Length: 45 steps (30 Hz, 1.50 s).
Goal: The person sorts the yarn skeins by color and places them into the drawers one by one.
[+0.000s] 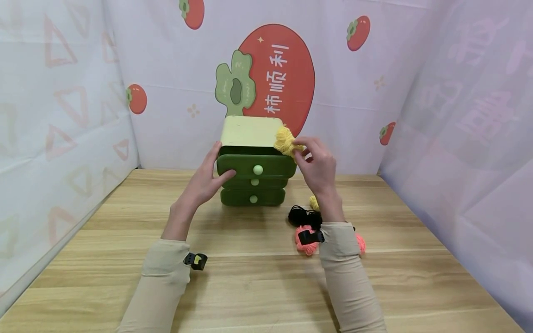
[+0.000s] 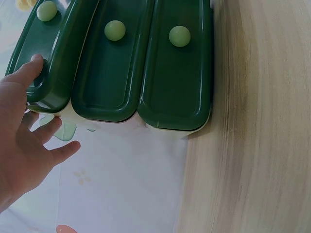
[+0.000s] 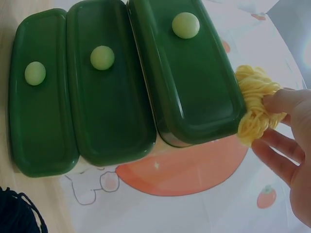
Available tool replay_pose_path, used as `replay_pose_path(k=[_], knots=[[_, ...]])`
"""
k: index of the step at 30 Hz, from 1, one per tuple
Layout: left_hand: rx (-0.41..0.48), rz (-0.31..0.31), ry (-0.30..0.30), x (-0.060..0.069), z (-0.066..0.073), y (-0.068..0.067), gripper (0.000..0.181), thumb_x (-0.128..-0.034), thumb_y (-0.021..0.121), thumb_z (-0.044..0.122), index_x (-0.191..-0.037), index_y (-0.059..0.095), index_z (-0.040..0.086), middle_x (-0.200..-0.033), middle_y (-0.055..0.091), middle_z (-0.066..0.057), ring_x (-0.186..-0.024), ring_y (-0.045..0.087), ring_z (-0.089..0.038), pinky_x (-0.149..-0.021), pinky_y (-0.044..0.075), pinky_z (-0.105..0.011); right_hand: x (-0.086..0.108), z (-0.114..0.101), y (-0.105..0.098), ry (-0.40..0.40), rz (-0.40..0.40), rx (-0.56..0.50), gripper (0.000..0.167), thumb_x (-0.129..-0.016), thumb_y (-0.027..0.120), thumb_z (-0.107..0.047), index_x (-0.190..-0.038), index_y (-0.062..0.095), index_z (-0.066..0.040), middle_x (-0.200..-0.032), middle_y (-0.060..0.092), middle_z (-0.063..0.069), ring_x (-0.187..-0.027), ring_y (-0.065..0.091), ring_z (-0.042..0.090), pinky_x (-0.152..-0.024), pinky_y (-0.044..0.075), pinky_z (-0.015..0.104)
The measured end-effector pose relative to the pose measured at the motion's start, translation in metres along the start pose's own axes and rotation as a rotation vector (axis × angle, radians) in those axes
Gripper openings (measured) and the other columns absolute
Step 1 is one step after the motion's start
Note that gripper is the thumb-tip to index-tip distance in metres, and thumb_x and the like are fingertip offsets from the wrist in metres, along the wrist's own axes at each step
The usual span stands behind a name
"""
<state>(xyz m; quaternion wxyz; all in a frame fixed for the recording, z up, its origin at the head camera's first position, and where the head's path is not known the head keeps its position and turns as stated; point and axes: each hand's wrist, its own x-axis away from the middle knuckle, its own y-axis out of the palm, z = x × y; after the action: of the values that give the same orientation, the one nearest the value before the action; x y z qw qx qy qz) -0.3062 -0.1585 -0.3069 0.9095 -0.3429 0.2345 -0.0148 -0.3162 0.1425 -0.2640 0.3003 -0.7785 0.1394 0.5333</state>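
Observation:
A small cabinet with a pale top [image 1: 251, 132] and three green drawers stands on the table. Its top drawer [image 1: 270, 167] is pulled partly out; the two lower ones look closed. The left hand [image 1: 200, 182] rests against the cabinet's left side, its thumb on the top drawer's front [image 2: 53, 73]. Between thumb and fingers the right hand [image 1: 318, 164] pinches a yellow yarn bundle [image 1: 285, 141] at the top drawer's right edge. The right wrist view shows that yarn [image 3: 255, 102] beside the drawer's corner, with the right hand [image 3: 291, 131] behind it.
Black yarn [image 1: 299, 216], a pink yarn bundle [image 1: 306, 246], another pink piece [image 1: 361, 243] and a bit of yellow yarn [image 1: 314, 202] lie on the wooden table [image 1: 250, 282], near the right forearm. A printed cloth backdrop [image 1: 166, 55] stands behind the cabinet and along both sides.

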Motion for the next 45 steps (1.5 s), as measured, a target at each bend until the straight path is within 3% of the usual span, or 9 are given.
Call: replay_pose_path(k=[6,9,18,28,35,39,45], knots=[[-0.003,0.007,0.008,-0.001,-0.002,0.001,0.093,-0.093,0.062,0.055,-0.161,0.004,0.031,-0.168,0.006,0.004,-0.155,0.009,-0.022,-0.124,0.017,-0.051,-0.001,-0.003,0.003,-0.026,-0.046,-0.013,0.015,-0.089,0.071,-0.004,-0.104,0.074,-0.008,-0.109,0.071,0.006,-0.081,0.065,0.02,-0.064,0.058,0.034],[-0.001,0.009,0.012,-0.001,-0.002,0.001,0.093,-0.093,0.062,0.054,-0.161,0.004,0.03,-0.168,0.006,0.004,-0.155,0.009,-0.023,-0.124,0.017,-0.051,-0.001,-0.005,0.004,-0.032,-0.076,-0.017,0.016,-0.09,0.069,-0.003,-0.105,0.074,-0.008,-0.114,0.071,0.006,-0.091,0.066,0.021,-0.069,0.058,0.035],[-0.005,0.009,0.01,0.0,-0.001,0.001,0.092,-0.0933,0.062,0.054,-0.161,0.005,0.028,-0.168,0.007,0.003,-0.155,0.01,-0.022,-0.124,0.017,-0.051,0.001,-0.01,0.009,-0.044,-0.241,-0.044,0.022,-0.093,0.067,-0.007,-0.114,0.071,-0.007,-0.127,0.066,0.009,-0.12,0.058,0.029,-0.102,0.047,0.044],[-0.004,0.014,0.02,0.0,0.0,0.001,0.092,-0.0937,0.062,0.054,-0.161,0.005,0.028,-0.168,0.007,0.004,-0.155,0.009,-0.021,-0.124,0.017,-0.049,0.004,-0.018,0.017,-0.032,-0.41,-0.093,0.029,-0.097,0.066,-0.018,-0.125,0.066,-0.012,-0.134,0.062,0.006,-0.128,0.056,0.022,-0.107,0.047,0.041],[-0.004,0.014,0.018,-0.001,-0.002,0.001,0.092,-0.0934,0.062,0.054,-0.161,0.005,0.028,-0.168,0.006,0.003,-0.155,0.009,-0.022,-0.124,0.017,-0.049,0.004,-0.022,0.021,-0.076,-0.42,-0.079,0.032,-0.096,0.067,-0.018,-0.127,0.064,-0.012,-0.136,0.058,0.009,-0.129,0.053,0.025,-0.108,0.045,0.043],[0.001,0.018,0.016,-0.001,-0.001,0.001,0.092,-0.0937,0.062,0.052,-0.161,0.005,0.028,-0.168,0.007,0.003,-0.155,0.01,-0.022,-0.124,0.018,-0.05,0.002,-0.027,0.025,-0.14,-0.409,-0.06,0.044,-0.094,0.07,-0.019,-0.135,0.058,-0.01,-0.145,0.052,0.011,-0.135,0.049,0.028,-0.112,0.04,0.046],[0.003,0.02,0.018,0.0,0.001,0.002,0.09,-0.0944,0.063,0.049,-0.161,0.006,0.027,-0.168,0.008,0.002,-0.155,0.011,-0.022,-0.124,0.019,-0.05,0.003,-0.037,0.027,-0.154,-0.486,0.023,0.053,-0.095,0.068,-0.029,-0.143,0.053,-0.012,-0.147,0.054,0.007,-0.143,0.041,0.03,-0.118,0.031,0.052]])
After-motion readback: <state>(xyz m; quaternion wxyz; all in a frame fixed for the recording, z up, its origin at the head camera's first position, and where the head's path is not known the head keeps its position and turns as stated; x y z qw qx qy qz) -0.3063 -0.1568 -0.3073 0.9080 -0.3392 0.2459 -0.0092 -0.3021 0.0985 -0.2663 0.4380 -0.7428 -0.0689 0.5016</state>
